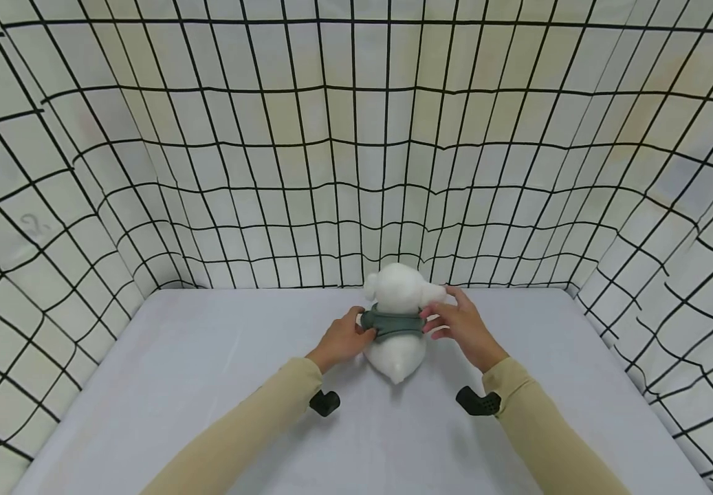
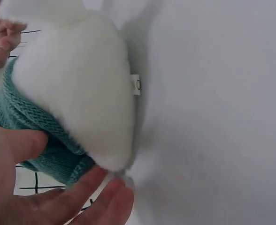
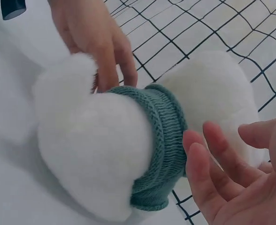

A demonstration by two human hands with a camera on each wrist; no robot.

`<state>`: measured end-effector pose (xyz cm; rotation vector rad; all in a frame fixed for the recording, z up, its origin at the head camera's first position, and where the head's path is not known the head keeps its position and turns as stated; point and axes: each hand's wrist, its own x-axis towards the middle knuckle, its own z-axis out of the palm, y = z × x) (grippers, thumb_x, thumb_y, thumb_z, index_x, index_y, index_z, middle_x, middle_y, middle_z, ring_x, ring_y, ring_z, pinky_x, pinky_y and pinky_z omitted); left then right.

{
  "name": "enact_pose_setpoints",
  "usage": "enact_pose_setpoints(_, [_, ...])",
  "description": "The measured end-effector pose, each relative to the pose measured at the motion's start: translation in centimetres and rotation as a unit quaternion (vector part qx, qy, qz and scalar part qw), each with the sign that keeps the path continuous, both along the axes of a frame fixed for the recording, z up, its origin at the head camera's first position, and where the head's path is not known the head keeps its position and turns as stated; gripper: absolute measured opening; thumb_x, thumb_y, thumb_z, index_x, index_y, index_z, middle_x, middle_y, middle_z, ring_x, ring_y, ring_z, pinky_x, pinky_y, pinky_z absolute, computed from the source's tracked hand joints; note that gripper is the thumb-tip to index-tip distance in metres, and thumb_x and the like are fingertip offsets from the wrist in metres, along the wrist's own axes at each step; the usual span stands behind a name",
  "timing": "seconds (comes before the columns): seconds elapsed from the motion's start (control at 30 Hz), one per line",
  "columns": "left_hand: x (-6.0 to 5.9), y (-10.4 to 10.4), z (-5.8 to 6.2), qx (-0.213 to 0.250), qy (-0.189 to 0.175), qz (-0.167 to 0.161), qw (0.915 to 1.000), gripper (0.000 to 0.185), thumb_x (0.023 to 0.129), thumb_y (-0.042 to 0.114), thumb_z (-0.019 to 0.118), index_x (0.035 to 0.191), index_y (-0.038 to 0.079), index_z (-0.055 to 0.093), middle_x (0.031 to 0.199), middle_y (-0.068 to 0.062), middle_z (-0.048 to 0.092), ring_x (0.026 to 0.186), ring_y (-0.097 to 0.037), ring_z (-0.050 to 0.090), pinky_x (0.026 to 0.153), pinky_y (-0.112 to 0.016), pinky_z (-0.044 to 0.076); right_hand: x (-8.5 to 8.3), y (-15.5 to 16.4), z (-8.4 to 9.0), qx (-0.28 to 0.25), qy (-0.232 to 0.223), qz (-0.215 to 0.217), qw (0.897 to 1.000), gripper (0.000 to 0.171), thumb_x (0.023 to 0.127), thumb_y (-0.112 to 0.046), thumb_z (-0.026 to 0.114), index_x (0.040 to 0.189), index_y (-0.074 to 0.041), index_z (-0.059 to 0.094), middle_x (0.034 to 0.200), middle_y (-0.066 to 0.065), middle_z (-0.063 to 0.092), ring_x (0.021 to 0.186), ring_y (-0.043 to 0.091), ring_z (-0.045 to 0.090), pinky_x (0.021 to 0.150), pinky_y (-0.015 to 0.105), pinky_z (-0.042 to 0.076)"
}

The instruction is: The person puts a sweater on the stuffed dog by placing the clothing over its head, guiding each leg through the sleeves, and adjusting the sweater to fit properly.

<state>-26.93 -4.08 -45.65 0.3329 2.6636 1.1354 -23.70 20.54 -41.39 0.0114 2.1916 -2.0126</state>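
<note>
A white plush toy (image 1: 398, 289) wearing a green-blue knitted sweater (image 1: 396, 324) is on the white table, its rounded back end toward me. At its left side, my left hand (image 1: 342, 338) grips the sweater, thumb over the knit and fingers beneath; the left wrist view shows the thumb (image 2: 27, 143) on the wool. My right hand (image 1: 463, 331) is at the toy's right side, by an ear, its fingers loosely bent. In the right wrist view, its fingertips (image 3: 194, 145) are right at the sweater's edge, with the thumb apart. A small white tag (image 2: 136, 85) sticks out from the plush body.
White walls with a black grid (image 1: 356, 165) surround the table (image 1: 238, 357) at the back and on both sides. The toy is near the table's far edge. A black device is at each wrist, one on the left (image 1: 325, 403), one on the right (image 1: 478, 401).
</note>
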Motion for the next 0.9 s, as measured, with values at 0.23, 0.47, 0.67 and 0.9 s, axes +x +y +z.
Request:
enact_pose_setpoints(0.23, [0.8,-0.4,1.4,-0.017,0.06,0.028,0.9977,0.032,0.087,0.038,0.068,0.106,0.013,0.061,0.097,-0.001,0.069,0.083,-0.018,0.059,0.069,-0.029,0.045,0.4,0.1,-1.1,0.019,-0.018,-0.062,0.998,0.057,0.096,-0.029,0.06,0.139,-0.005,0.032,0.111,0.019,0.069,0.08,0.019,0.072,0.07,0.029,0.057])
enact_pose_setpoints(0.47, [1.5,-0.4,1.6,0.0,0.084,-0.008,0.9964,0.014,0.087,0.028,0.071,0.087,0.015,0.066,0.091,0.001,0.067,0.079,-0.013,0.059,0.061,-0.025,0.046,1.3,-0.3,-2.3,0.122,0.009,-0.038,0.992,0.028,0.095,-0.023,0.062,0.108,0.001,0.065,0.11,0.015,0.069,0.089,0.018,0.068,0.069,0.029,0.056])
enact_pose_setpoints(0.67, [2.0,0.1,1.6,0.021,0.119,-0.064,0.9906,0.006,0.082,0.014,0.075,0.082,0.015,0.069,0.086,0.0,0.067,0.079,-0.011,0.058,0.066,-0.024,0.048,1.7,-1.2,-2.9,0.249,0.123,-0.012,0.961,0.012,0.085,-0.01,0.073,0.096,-0.009,0.071,0.104,0.008,0.07,0.091,0.021,0.066,0.073,0.03,0.054])
enact_pose_setpoints(0.9, [2.2,0.7,1.2,0.034,0.161,-0.074,0.9836,0.011,0.08,0.013,0.078,0.085,0.015,0.068,0.087,0.002,0.067,0.084,-0.015,0.061,0.073,-0.025,0.048,2.3,-2.4,-3.1,0.311,0.223,-0.023,0.924,0.022,0.078,-0.006,0.078,0.096,-0.012,0.068,0.095,0.003,0.069,0.087,0.023,0.064,0.075,0.036,0.049])
